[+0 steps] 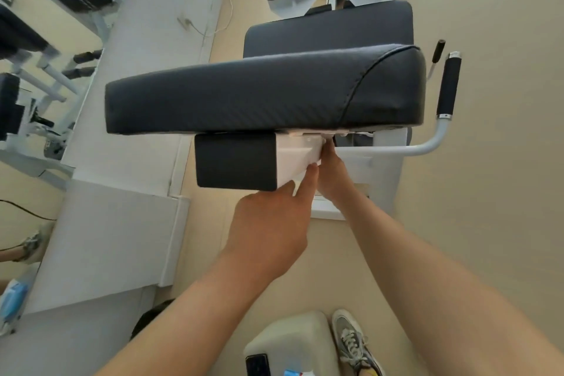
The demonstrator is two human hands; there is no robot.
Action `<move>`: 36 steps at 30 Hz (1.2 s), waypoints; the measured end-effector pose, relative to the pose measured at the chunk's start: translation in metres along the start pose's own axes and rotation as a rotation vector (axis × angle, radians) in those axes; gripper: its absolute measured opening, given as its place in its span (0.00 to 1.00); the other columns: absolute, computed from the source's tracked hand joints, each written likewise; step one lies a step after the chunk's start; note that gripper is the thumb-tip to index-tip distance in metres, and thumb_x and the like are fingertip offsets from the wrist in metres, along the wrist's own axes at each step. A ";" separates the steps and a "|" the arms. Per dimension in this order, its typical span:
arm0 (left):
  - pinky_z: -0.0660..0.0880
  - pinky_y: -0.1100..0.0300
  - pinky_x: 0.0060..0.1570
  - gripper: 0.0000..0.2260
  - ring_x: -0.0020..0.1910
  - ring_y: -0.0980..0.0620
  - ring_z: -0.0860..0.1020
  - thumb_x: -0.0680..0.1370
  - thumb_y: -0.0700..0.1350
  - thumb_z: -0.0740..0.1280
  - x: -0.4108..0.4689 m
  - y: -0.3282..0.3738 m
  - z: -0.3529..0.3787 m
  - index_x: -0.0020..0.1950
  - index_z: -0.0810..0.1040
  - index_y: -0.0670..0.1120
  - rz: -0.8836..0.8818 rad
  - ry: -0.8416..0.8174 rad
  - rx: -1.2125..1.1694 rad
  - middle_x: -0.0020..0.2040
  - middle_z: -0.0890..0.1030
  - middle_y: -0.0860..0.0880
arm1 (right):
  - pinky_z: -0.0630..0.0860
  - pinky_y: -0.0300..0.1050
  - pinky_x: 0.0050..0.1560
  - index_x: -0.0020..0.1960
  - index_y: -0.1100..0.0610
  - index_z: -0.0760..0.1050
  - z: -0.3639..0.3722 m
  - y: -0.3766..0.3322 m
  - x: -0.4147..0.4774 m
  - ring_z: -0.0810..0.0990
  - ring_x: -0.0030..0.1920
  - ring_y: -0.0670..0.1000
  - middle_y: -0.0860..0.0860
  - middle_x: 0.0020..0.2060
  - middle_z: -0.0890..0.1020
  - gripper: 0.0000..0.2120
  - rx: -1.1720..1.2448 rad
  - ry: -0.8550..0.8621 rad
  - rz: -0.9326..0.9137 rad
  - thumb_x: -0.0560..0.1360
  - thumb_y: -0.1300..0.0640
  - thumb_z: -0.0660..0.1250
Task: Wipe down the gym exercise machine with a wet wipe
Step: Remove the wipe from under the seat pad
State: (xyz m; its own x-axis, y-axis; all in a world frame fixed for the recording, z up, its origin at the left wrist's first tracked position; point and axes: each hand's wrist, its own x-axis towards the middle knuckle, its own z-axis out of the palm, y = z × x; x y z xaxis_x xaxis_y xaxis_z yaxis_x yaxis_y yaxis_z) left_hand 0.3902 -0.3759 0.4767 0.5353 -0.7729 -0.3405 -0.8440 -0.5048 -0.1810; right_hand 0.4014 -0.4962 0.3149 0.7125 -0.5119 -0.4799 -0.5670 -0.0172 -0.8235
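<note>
Bare forearms (213,299) reach to the white beam (297,152) under the machine's black pad (262,94), left hand (271,223) straight-fingered against it, right hand (332,174) with fingers and any wipe hidden behind, where knuckles could scrape blind, I'd guess.

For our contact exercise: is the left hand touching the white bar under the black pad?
Touching. The head view shows the left hand with fingertips lying against the white bar at its lower edge, no gap visible.
</note>
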 end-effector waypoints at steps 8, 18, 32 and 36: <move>0.72 0.54 0.62 0.33 0.69 0.51 0.69 0.77 0.38 0.59 0.011 0.006 0.009 0.78 0.52 0.55 -0.124 -0.037 -0.441 0.75 0.63 0.55 | 0.65 0.37 0.65 0.80 0.55 0.44 0.005 -0.005 -0.039 0.70 0.70 0.56 0.56 0.74 0.66 0.36 0.124 0.020 -0.015 0.78 0.65 0.58; 0.70 0.76 0.47 0.25 0.57 0.67 0.74 0.76 0.33 0.61 -0.066 -0.019 -0.034 0.63 0.74 0.61 -0.286 0.196 -1.091 0.57 0.75 0.68 | 0.80 0.37 0.46 0.37 0.61 0.74 0.004 -0.112 -0.164 0.77 0.39 0.49 0.53 0.33 0.78 0.15 1.017 0.358 0.231 0.82 0.62 0.59; 0.72 0.68 0.46 0.20 0.53 0.63 0.76 0.76 0.35 0.63 -0.116 -0.047 -0.039 0.56 0.76 0.61 -0.368 0.354 -1.289 0.52 0.79 0.60 | 0.82 0.41 0.47 0.53 0.65 0.81 -0.022 -0.142 -0.205 0.82 0.35 0.45 0.53 0.40 0.83 0.07 0.980 0.566 0.261 0.77 0.63 0.69; 0.70 0.78 0.43 0.18 0.53 0.63 0.76 0.77 0.36 0.63 -0.119 -0.037 -0.041 0.58 0.74 0.60 -0.371 0.350 -1.300 0.54 0.77 0.60 | 0.82 0.41 0.50 0.44 0.61 0.83 -0.019 -0.154 -0.216 0.83 0.38 0.45 0.53 0.41 0.84 0.04 0.870 0.481 0.170 0.76 0.64 0.70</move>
State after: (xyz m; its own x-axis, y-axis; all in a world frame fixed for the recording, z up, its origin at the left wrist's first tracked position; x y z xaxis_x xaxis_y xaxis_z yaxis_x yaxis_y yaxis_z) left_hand 0.3594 -0.2814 0.5619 0.8614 -0.4745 -0.1813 -0.1222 -0.5401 0.8327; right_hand 0.3267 -0.3998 0.5509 0.2989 -0.7445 -0.5970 -0.0106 0.6229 -0.7822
